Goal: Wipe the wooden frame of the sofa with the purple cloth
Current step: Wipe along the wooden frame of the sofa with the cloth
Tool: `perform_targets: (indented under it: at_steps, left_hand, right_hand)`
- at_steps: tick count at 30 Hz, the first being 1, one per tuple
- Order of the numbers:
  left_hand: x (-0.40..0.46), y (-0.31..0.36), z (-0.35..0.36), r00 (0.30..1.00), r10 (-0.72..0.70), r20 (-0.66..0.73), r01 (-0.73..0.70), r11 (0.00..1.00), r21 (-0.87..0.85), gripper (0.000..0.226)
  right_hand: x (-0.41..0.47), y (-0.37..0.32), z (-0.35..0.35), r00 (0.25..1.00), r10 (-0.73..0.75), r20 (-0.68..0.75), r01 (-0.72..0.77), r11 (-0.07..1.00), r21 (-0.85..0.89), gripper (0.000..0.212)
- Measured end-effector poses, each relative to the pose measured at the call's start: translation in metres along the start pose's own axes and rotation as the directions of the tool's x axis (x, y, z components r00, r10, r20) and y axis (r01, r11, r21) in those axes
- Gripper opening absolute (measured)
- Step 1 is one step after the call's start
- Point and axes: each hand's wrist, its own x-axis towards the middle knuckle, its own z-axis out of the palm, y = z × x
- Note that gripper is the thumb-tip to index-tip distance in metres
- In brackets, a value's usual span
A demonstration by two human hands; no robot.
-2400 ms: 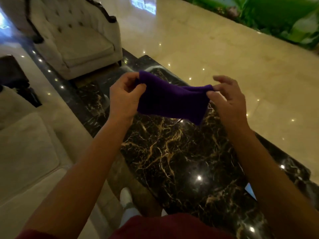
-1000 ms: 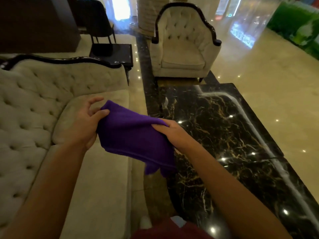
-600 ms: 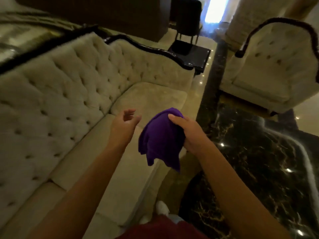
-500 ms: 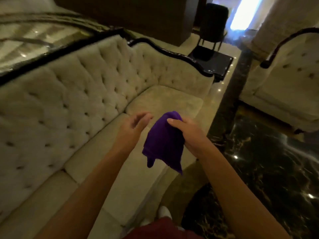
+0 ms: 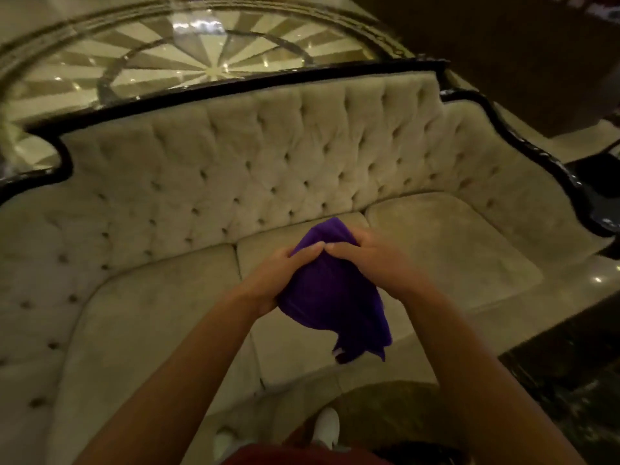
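Note:
A cream tufted sofa (image 5: pixel 255 169) fills the view in front of me. Its dark wooden frame (image 5: pixel 235 83) runs along the top of the backrest and curves down the right arm. Both hands hold the purple cloth (image 5: pixel 332 297) bunched above the middle seat cushion. My left hand (image 5: pixel 278 280) grips the cloth's left side. My right hand (image 5: pixel 365 260) grips its top right, fingertips meeting the left thumb. A loose corner of the cloth hangs down. The cloth is well short of the frame.
Behind the sofa lies a polished floor with a round sunburst pattern (image 5: pixel 204 58). A black marble table edge (image 5: pixel 570 374) stands at the lower right. A dark side table (image 5: pixel 604 182) sits past the sofa's right arm. My white shoes (image 5: pixel 327 427) are near the sofa's front.
The view has swung left so the sofa is square in front. My left hand, open half a second ago, has closed on the cloth alongside the right hand.

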Motion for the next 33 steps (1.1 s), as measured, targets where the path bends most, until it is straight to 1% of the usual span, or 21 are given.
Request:
perform_targets:
  at_steps: [2, 3, 4, 6, 8, 10, 13, 15, 16, 18, 19, 20, 21, 22, 24, 26, 27, 28, 29, 31, 33]
  left_hand:
    - [-0.018, 0.001, -0.026, 0.994, 0.057, -0.089, -0.057, 0.998, 0.002, 0.038]
    - [-0.027, 0.002, -0.038, 0.989, 0.081, -0.125, -0.082, 0.997, -0.001, 0.035]
    - [-0.036, 0.003, -0.052, 0.982, 0.103, -0.155, -0.105, 0.994, -0.007, 0.029]
    - [-0.055, 0.006, -0.078, 0.971, 0.145, -0.192, -0.153, 0.988, -0.027, 0.018]
    - [-0.073, 0.009, -0.104, 0.962, 0.17, -0.215, -0.187, 0.981, -0.059, 0.018]
    - [-0.093, 0.013, -0.131, 0.96, 0.176, -0.22, -0.2, 0.976, -0.091, 0.022]
    - [-0.12, 0.015, -0.17, 0.963, 0.17, -0.209, -0.199, 0.971, -0.129, 0.022]
    - [-0.136, 0.014, -0.195, 0.964, 0.188, -0.19, -0.22, 0.962, -0.164, 0.021]
    - [-0.144, 0.012, -0.207, 0.961, 0.194, -0.195, -0.229, 0.957, -0.179, 0.021]
    - [-0.158, 0.01, -0.232, 0.953, 0.206, -0.221, -0.249, 0.949, -0.193, 0.024]
    - [-0.165, 0.008, -0.244, 0.948, 0.216, -0.235, -0.264, 0.944, -0.199, 0.025]
    - [-0.17, 0.005, -0.256, 0.939, 0.229, -0.256, -0.282, 0.939, -0.196, 0.025]
    - [-0.176, 0.003, -0.267, 0.928, 0.241, -0.284, -0.298, 0.938, -0.179, 0.025]
    - [-0.181, 0.0, -0.279, 0.91, 0.257, -0.324, -0.31, 0.943, -0.122, 0.024]
    - [-0.191, -0.003, -0.302, 0.853, 0.302, -0.426, -0.295, 0.952, 0.083, 0.019]
    - [-0.203, -0.006, -0.324, 0.788, 0.376, -0.488, -0.261, 0.921, 0.288, 0.018]
    - [-0.209, -0.009, -0.335, 0.758, 0.401, -0.515, -0.233, 0.903, 0.361, 0.019]
    - [-0.213, -0.012, -0.345, 0.731, 0.415, -0.543, -0.199, 0.889, 0.412, 0.018]
    - [-0.218, -0.015, -0.352, 0.706, 0.418, -0.572, -0.167, 0.883, 0.44, 0.015]
    - [-0.224, -0.024, -0.368, 0.654, 0.431, -0.622, -0.132, 0.874, 0.468, 0.01]
    - [-0.228, -0.038, -0.384, 0.583, 0.434, -0.687, -0.096, 0.876, 0.472, 0.009]
  right_hand:
    - [0.019, -0.011, 0.02, 0.997, -0.077, -0.032, 0.073, 0.991, -0.108, 0.014]
    - [0.028, -0.017, 0.032, 0.993, -0.109, -0.047, 0.103, 0.987, -0.123, 0.016]
    - [0.035, -0.022, 0.045, 0.99, -0.127, -0.063, 0.12, 0.987, -0.107, 0.02]
    - [0.047, -0.027, 0.073, 0.987, -0.137, -0.089, 0.134, 0.99, -0.039, 0.02]
    - [0.057, -0.03, 0.102, 0.988, -0.127, -0.082, 0.13, 0.991, 0.033, 0.027]
    - [0.065, -0.034, 0.132, 0.995, -0.099, -0.021, 0.101, 0.989, 0.108, 0.038]
    - [0.076, -0.04, 0.181, 0.995, -0.077, 0.064, 0.063, 0.98, 0.19, 0.044]
    - [0.085, -0.036, 0.213, 0.994, -0.039, 0.106, 0.006, 0.954, 0.3, 0.058]
    - [0.087, -0.033, 0.228, 0.989, -0.001, 0.15, -0.057, 0.924, 0.379, 0.069]
    - [0.088, -0.028, 0.262, 0.947, 0.148, 0.286, -0.282, 0.809, 0.516, 0.089]
    - [0.088, -0.023, 0.278, 0.923, 0.195, 0.331, -0.357, 0.754, 0.551, 0.096]
    - [0.089, -0.016, 0.294, 0.91, 0.207, 0.36, -0.391, 0.72, 0.573, 0.1]
    - [0.09, -0.012, 0.309, 0.902, 0.209, 0.378, -0.409, 0.694, 0.593, 0.1]
    - [0.091, -0.009, 0.324, 0.897, 0.214, 0.388, -0.423, 0.672, 0.608, 0.098]
    - [0.094, -0.006, 0.351, 0.875, 0.242, 0.419, -0.467, 0.649, 0.601, 0.096]
    - [0.1, -0.002, 0.373, 0.842, 0.268, 0.469, -0.518, 0.645, 0.562, 0.096]
    - [0.103, 0.0, 0.382, 0.828, 0.274, 0.489, -0.534, 0.649, 0.541, 0.097]
    - [0.107, 0.0, 0.39, 0.823, 0.269, 0.501, -0.533, 0.671, 0.515, 0.095]
    - [0.112, 0.0, 0.398, 0.822, 0.263, 0.504, -0.519, 0.71, 0.477, 0.086]
    - [0.125, -0.003, 0.417, 0.806, 0.222, 0.549, -0.475, 0.796, 0.376, 0.062]
    - [0.141, -0.005, 0.436, 0.788, 0.224, 0.573, -0.449, 0.847, 0.286, 0.059]
